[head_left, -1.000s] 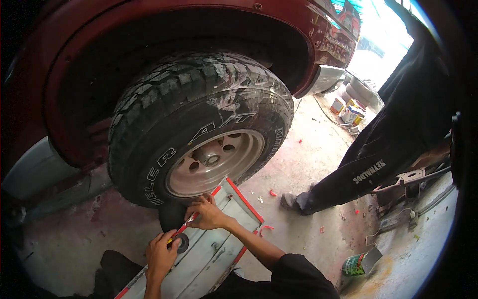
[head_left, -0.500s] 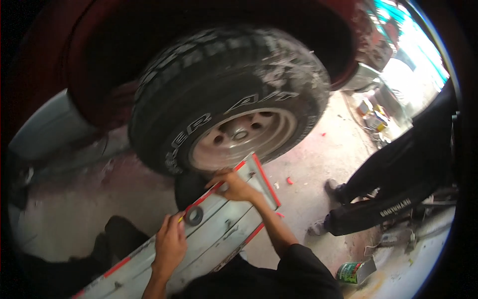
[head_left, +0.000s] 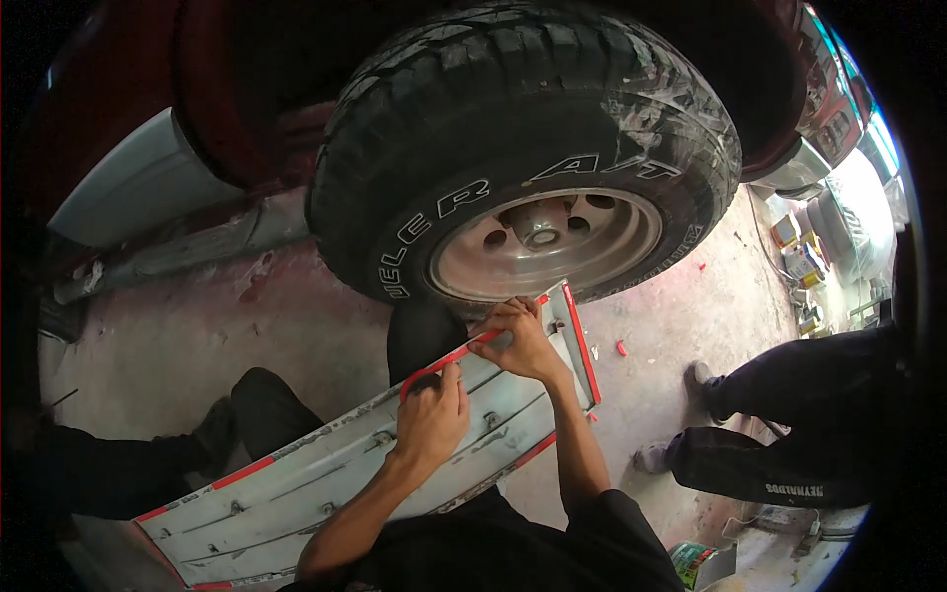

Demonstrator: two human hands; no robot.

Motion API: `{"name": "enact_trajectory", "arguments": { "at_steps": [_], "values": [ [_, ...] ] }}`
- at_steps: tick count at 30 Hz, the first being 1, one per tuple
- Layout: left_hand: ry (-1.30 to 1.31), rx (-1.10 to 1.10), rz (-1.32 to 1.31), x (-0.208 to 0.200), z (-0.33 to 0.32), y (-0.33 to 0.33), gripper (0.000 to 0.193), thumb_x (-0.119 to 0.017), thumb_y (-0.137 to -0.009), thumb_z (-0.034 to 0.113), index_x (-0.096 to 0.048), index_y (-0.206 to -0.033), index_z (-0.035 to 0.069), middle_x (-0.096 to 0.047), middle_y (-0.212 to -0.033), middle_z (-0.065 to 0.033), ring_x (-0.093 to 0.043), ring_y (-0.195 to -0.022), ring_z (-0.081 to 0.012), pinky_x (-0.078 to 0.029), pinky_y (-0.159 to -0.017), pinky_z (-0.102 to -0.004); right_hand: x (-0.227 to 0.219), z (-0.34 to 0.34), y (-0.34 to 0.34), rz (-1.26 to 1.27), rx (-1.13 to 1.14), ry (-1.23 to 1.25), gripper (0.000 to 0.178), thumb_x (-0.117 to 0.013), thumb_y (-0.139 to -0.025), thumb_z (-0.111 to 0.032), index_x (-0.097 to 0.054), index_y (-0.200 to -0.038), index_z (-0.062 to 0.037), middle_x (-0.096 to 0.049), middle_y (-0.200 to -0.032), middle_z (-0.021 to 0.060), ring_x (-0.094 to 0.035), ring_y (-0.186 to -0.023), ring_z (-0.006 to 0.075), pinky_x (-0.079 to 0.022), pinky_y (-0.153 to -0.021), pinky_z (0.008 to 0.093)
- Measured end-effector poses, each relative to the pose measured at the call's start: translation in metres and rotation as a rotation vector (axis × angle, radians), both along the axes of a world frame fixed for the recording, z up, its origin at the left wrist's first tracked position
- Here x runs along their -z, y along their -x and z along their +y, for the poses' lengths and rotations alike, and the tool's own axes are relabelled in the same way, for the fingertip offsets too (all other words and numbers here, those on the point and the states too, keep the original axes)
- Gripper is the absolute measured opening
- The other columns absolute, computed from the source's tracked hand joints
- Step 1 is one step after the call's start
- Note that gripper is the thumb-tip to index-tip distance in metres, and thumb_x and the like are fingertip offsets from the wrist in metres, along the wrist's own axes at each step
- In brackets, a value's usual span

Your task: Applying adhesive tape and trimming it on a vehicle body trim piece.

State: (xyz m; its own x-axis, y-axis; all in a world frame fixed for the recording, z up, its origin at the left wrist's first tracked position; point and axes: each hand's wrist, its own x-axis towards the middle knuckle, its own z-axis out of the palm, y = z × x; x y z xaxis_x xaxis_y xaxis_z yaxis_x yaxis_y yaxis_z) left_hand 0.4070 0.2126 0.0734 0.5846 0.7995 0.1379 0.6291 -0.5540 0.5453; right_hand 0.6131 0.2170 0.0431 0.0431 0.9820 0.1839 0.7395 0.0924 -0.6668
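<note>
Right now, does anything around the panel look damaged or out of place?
The red strip along the panel edge stands lifted off between both hands. The tyre sidewall is smeared white, and red scraps litter the floor.

Grey trim panel [head_left: 326, 474] with red tape strips [head_left: 449, 357]; black tyre [head_left: 513, 128] with white lettering; silver wheel rim [head_left: 547, 242]; dark red car body [head_left: 212, 109].

A long trim panel [head_left: 326, 474] lies across the person's lap, its far end just before the tyre [head_left: 523, 148]. Both hands rest on its upper edge: left hand [head_left: 431, 419] nearer, right hand [head_left: 521, 340] beyond it. Another person's legs [head_left: 779, 424] stand at right on the floor [head_left: 197, 335].
</note>
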Motion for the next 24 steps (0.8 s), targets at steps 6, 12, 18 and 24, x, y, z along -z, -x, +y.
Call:
{"name": "enact_trajectory", "arguments": {
  "at_steps": [6, 12, 18, 24],
  "values": [
    [-0.049, -0.029, 0.035, 0.011, 0.009, -0.018, 0.016, -0.059, -0.092, 0.014, -0.055, -0.106, 0.007, -0.065, -0.064, -0.0164, -0.065, -0.056, -0.0394, -0.053, -0.052, -0.0493, 0.008, 0.002, -0.001, 0.069, 0.019, -0.011, 0.023, -0.082, -0.066, -0.026, -0.08, -0.087, -0.0166, -0.063, -0.083, 0.004, -0.057, -0.101, 0.0228, -0.029, -0.107, 0.0411],
    [-0.087, -0.047, 0.087, 0.019, 0.013, -0.024, 0.015, -0.06, -0.092, 0.014, -0.059, -0.105, 0.008, -0.066, -0.065, -0.0169, -0.066, -0.056, -0.0387, -0.054, -0.052, -0.049, 0.01, 0.002, 0.0, 0.133, 0.019, -0.034, 0.021, -0.081, -0.067, -0.022, -0.078, -0.086, -0.0122, -0.06, -0.083, 0.0046, -0.055, -0.098, 0.0206, -0.026, -0.109, 0.0415],
    [-0.098, -0.02, 0.09, 0.018, 0.014, -0.027, 0.014, -0.06, -0.092, 0.014, -0.059, -0.104, 0.008, -0.066, -0.064, -0.0167, -0.067, -0.056, -0.0382, -0.054, -0.052, -0.0491, 0.01, 0.001, -0.001, 0.139, 0.039, -0.034, 0.022, -0.079, -0.065, -0.02, -0.078, -0.085, -0.0112, -0.061, -0.084, 0.0039, -0.055, -0.1, 0.0205, -0.025, -0.11, 0.0419],
    [-0.139, -0.015, 0.146, 0.016, 0.013, -0.028, 0.014, -0.059, -0.091, 0.012, -0.059, -0.104, 0.006, -0.066, -0.063, -0.0169, -0.067, -0.057, -0.0382, -0.055, -0.051, -0.0485, 0.01, 0.001, 0.0, 0.141, 0.028, 0.006, 0.02, -0.077, -0.065, -0.019, -0.077, -0.084, -0.0115, -0.063, -0.086, 0.0038, -0.054, -0.102, 0.0205, -0.025, -0.11, 0.0422]
  ]
}}
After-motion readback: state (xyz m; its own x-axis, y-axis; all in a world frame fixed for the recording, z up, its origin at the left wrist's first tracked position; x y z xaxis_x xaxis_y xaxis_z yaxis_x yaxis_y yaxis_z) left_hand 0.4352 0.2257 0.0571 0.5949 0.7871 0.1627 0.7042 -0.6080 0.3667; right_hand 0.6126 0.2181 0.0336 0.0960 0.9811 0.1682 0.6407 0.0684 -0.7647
